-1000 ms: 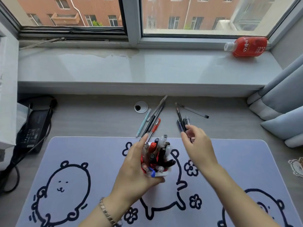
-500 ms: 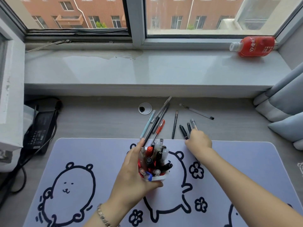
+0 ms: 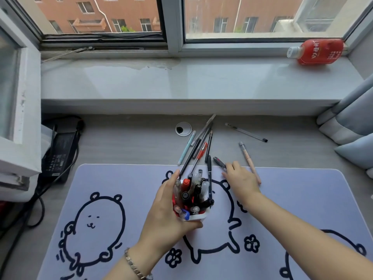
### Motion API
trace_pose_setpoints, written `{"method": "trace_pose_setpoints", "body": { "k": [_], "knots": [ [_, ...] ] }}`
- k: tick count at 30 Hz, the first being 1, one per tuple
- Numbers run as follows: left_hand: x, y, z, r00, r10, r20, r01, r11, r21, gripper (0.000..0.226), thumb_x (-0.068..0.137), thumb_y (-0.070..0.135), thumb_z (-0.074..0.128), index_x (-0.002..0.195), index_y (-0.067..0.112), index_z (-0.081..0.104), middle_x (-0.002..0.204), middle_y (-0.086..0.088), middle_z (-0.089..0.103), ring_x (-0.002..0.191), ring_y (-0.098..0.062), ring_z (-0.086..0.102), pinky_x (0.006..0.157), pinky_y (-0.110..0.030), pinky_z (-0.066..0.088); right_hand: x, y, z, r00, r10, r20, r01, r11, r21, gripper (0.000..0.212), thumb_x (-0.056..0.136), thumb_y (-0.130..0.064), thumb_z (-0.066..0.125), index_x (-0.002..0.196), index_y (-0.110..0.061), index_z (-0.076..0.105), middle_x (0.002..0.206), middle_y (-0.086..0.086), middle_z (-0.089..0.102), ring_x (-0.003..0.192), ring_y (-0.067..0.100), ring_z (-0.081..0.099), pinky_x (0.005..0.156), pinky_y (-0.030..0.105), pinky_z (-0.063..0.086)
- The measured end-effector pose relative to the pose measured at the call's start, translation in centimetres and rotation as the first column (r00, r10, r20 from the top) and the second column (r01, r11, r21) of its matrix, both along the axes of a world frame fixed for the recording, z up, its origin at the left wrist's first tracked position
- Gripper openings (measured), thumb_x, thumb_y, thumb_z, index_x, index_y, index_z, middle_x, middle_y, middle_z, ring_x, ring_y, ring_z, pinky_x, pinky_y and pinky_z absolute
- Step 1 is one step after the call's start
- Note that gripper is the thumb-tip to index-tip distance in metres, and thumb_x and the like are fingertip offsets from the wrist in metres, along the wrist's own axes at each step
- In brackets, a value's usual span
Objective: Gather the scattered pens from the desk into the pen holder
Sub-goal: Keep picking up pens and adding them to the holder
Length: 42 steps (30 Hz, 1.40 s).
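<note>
A white and red pen holder (image 3: 198, 216), packed with several pens, stands on the lilac desk mat (image 3: 121, 178); my left hand (image 3: 169, 215) is wrapped around its left side. My right hand (image 3: 240, 180) rests at the mat's far edge, thumb and forefinger pinching the near end of a black pen (image 3: 219, 162) that lies on the desk. A peach pen (image 3: 250, 163) lies just right of that hand. A loose cluster beyond the holder includes a light blue pen (image 3: 186, 148) and a red pen (image 3: 200, 153). A clear pen (image 3: 246, 132) lies farther back right.
A cable grommet (image 3: 183, 128) sits in the grey desk behind the pens. A black power adapter (image 3: 58, 152) with cords lies at the left. A red bottle (image 3: 319, 51) lies on the windowsill. Grey curtains (image 3: 351, 126) hang at the right edge.
My right hand, which held several pens in the air, has laid them on the desk and drawn back onto one black pen. The peach pen now lies apart on the right. My left hand stays on the holder.
</note>
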<state>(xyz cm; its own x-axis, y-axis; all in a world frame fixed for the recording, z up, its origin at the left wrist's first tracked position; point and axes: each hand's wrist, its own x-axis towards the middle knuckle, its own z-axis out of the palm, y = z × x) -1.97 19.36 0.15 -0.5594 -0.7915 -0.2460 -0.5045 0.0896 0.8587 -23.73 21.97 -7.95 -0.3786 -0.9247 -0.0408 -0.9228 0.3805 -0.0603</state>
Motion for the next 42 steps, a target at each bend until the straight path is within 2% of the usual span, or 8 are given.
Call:
{"method": "trace_pose_setpoints", "body": {
  "k": [3, 7, 16, 20, 26, 34, 39, 42],
  "knots": [
    [0.4, 0.1, -0.3, 0.999, 0.035, -0.006, -0.035, 0.999, 0.018, 0.114, 0.049, 0.010, 0.088, 0.130, 0.051, 0.019, 0.115, 0.036, 0.033, 0.095, 0.040, 0.028, 0.072, 0.014, 0.025, 0.7, -0.6, -0.1, 0.985, -0.069, 0.157, 0.067, 0.998, 0.022, 0.042, 0.080, -0.041, 0.065, 0.091, -0.001, 0.059, 0.082, 0.015, 0.060, 0.065, 0.032, 0.063, 0.046, 0.032, 0.044],
    [0.8, 0.1, -0.6, 0.999, 0.046, -0.014, -0.046, 0.999, 0.024, 0.114, 0.049, 0.011, 0.088, 0.125, 0.057, 0.018, 0.118, 0.033, 0.034, 0.096, 0.037, 0.033, 0.073, 0.012, 0.029, 2.7, -2.3, 0.4, 0.959, -0.218, 0.181, 0.175, 0.958, 0.227, 0.071, 0.081, -0.067, 0.041, 0.118, -0.008, 0.040, 0.112, 0.011, 0.049, 0.100, 0.029, 0.056, 0.066, 0.033, 0.040],
    [1.5, -0.2, -0.7, 0.998, 0.061, -0.006, -0.061, 0.998, 0.012, 0.112, 0.050, 0.015, 0.089, 0.118, 0.064, 0.015, 0.115, 0.035, 0.033, 0.095, 0.037, 0.034, 0.072, 0.012, 0.028, 3.8, -3.3, 0.9, 0.903, -0.309, 0.297, 0.208, 0.921, 0.328, 0.020, 0.090, -0.009, 0.046, 0.107, 0.000, 0.041, 0.109, 0.018, 0.058, 0.091, 0.034, 0.060, 0.059, 0.030, 0.037],
    [1.5, -0.5, -0.6, 0.999, 0.047, 0.002, -0.047, 0.999, 0.016, 0.112, 0.051, 0.014, 0.089, 0.119, 0.062, 0.014, 0.113, 0.037, 0.031, 0.093, 0.040, 0.031, 0.070, 0.013, 0.027, 2.0, -1.3, 4.0, 0.703, -0.262, 0.661, 0.315, 0.948, 0.041, 0.011, 0.090, -0.013, 0.045, 0.085, -0.007, 0.038, 0.066, 0.003, 0.047, 0.054, 0.017, 0.042, 0.048, 0.030, 0.032],
    [0.3, -0.2, -0.5, 1.000, 0.011, 0.016, -0.011, 1.000, 0.004, 0.110, 0.051, 0.018, 0.088, 0.124, 0.058, 0.015, 0.112, 0.036, 0.032, 0.093, 0.040, 0.029, 0.070, 0.013, 0.027, 4.6, 2.3, 11.1, 0.479, 0.281, 0.832, 0.481, 0.709, -0.517, 0.020, 0.088, -0.013, 0.055, 0.085, -0.028, 0.042, 0.069, -0.001, 0.050, 0.053, 0.009, 0.054, 0.049, 0.023, 0.050],
    [-0.9, 0.4, -0.2, 0.998, -0.054, 0.031, 0.056, 0.997, -0.049, 0.114, 0.049, 0.020, 0.089, 0.128, 0.057, 0.016, 0.127, 0.016, 0.042, 0.101, 0.034, 0.030, 0.075, 0.011, 0.029, 6.8, 4.1, 8.9, 0.596, 0.304, 0.743, 0.419, 0.672, -0.611, 0.089, 0.068, -0.005, 0.073, 0.125, -0.051, 0.024, 0.093, -0.015, 0.056, 0.075, 0.005, 0.062, 0.058, 0.011, 0.050],
    [-0.9, 1.0, -0.1, 0.999, -0.040, 0.011, 0.041, 0.998, -0.048, 0.114, 0.047, 0.022, 0.089, 0.129, 0.055, 0.017, 0.128, 0.016, 0.043, 0.099, 0.035, 0.032, 0.074, 0.012, 0.029, 7.5, 4.1, 8.9, 0.711, 0.283, 0.644, 0.363, 0.636, -0.681, 0.016, 0.081, -0.021, 0.063, 0.097, -0.018, 0.062, 0.085, -0.010, 0.057, 0.083, 0.001, 0.057, 0.069, 0.012, 0.048],
    [-1.1, 0.9, 0.1, 1.000, -0.001, -0.006, 0.001, 1.000, -0.029, 0.111, 0.047, 0.027, 0.089, 0.134, 0.050, 0.023, 0.129, 0.016, 0.045, 0.102, 0.029, 0.039, 0.076, 0.007, 0.035, 9.3, 5.1, 8.0, 0.696, 0.254, 0.672, 0.373, 0.671, -0.640, 0.044, 0.096, -0.036, 0.039, 0.095, -0.005, 0.069, 0.106, -0.005, 0.061, 0.107, -0.004, 0.053, 0.090, 0.011, 0.042]
  ]
}}
